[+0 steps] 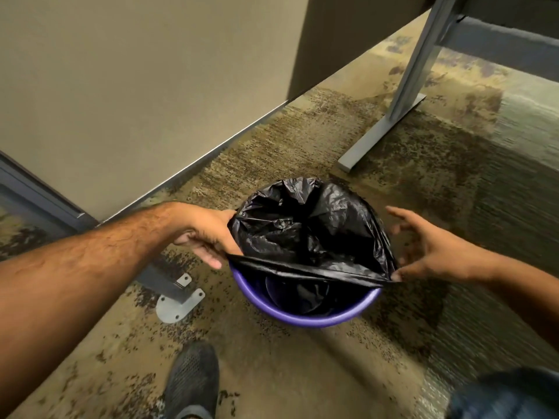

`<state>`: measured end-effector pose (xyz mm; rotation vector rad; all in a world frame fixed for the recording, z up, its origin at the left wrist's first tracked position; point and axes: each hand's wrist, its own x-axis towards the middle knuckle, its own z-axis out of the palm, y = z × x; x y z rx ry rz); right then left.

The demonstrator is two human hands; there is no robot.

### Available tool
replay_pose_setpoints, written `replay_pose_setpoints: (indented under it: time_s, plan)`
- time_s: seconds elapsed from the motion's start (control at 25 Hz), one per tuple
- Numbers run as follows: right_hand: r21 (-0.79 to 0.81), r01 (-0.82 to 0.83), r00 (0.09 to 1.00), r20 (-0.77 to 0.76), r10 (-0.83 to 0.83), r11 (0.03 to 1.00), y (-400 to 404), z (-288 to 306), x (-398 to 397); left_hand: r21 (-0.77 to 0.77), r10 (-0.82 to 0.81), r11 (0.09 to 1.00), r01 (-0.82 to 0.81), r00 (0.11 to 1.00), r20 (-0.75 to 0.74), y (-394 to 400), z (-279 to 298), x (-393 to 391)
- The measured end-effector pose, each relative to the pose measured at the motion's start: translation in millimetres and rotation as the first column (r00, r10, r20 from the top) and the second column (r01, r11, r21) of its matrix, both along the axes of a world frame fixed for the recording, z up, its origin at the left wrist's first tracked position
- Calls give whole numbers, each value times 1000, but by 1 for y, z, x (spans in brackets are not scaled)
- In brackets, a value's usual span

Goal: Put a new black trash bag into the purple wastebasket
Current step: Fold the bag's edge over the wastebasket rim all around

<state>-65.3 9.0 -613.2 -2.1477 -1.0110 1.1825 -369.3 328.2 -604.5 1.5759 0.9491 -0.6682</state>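
The left hand (208, 234) grips the bag's (305, 228) hem at the far-left rim of the basket (305, 320); the right hand (429, 252), fingers spread, apparently thumb-pins the hem. The near rim shows bare.

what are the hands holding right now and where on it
Both hold the black trash bag by its open top edge: the left hand grips the left side, and the right hand pinches the near-right edge with its thumb, fingers spread.
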Motion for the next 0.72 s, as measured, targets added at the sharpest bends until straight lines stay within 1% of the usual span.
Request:
replay_pose_setpoints:
  time_s: [0.04,0.12,0.16,0.2,0.24,0.28,0.32,0.36,0.4,0.44,0.48,0.52,0.56,0.6,0.64,0.68,0.72]
  plan:
    - [7,62,998,15,-62,998,-10,-6,-10,3,-7,1000,7,1000,-1,-6,1,-6]
    - [102,169,985,27,-172,980,-21,-22,-34,28,0,1000,1,1000,-28,-21,3,-12]
    - [168,166,977,109,-186,972,-22,-26,-45,41,10,999,-8,999,-49,-28,4,-13]
    - [236,83,956,255,-144,968,-22,-27,-54,59,18,998,-14,997,-70,-34,6,-13]
    - [279,-66,904,424,-61,958,-21,-24,-60,89,28,996,-20,996,-88,-40,10,-12]
    - [270,-239,817,574,43,933,-20,-18,-65,140,33,990,-19,995,-98,-45,13,-12]
    - [218,-372,721,680,133,902,-18,-13,-65,216,24,976,-1,994,-103,-50,16,-14]
    - [155,-445,637,747,190,882,-16,-10,-65,308,-3,951,36,994,-109,-56,19,-18]
    - [116,-479,570,795,208,870,-15,-8,-64,407,-51,908,101,990,-131,-62,20,-24]
    - [104,-502,524,826,206,859,-14,-7,-63,514,-121,836,195,977,-174,-67,21,-31]
    - [119,-535,498,844,199,837,-14,-7,-63,621,-202,721,309,950,-238,-71,23,-39]
    - [138,-579,484,851,203,803,-15,-7,-62,713,-283,567,412,911,-301,-73,24,-48]
    - [149,-622,472,854,216,769,-16,-8,-60,786,-376,402,470,867,-326,-74,23,-55]
    - [152,-653,464,854,234,742,-19,-7,-58,849,-509,233,475,803,-310,-74,20,-60]
    - [149,-674,459,852,252,724,-21,-6,-55,890,-658,84,448,696,-288,-74,17,-63]
    - [141,-680,459,847,268,719,-25,-6,-52,911,-775,-13,411,572,-269,-74,13,-63]
    - [141,-680,465,841,275,719,-29,-8,-50,921,-847,-53,385,471,-246,-75,9,-61]
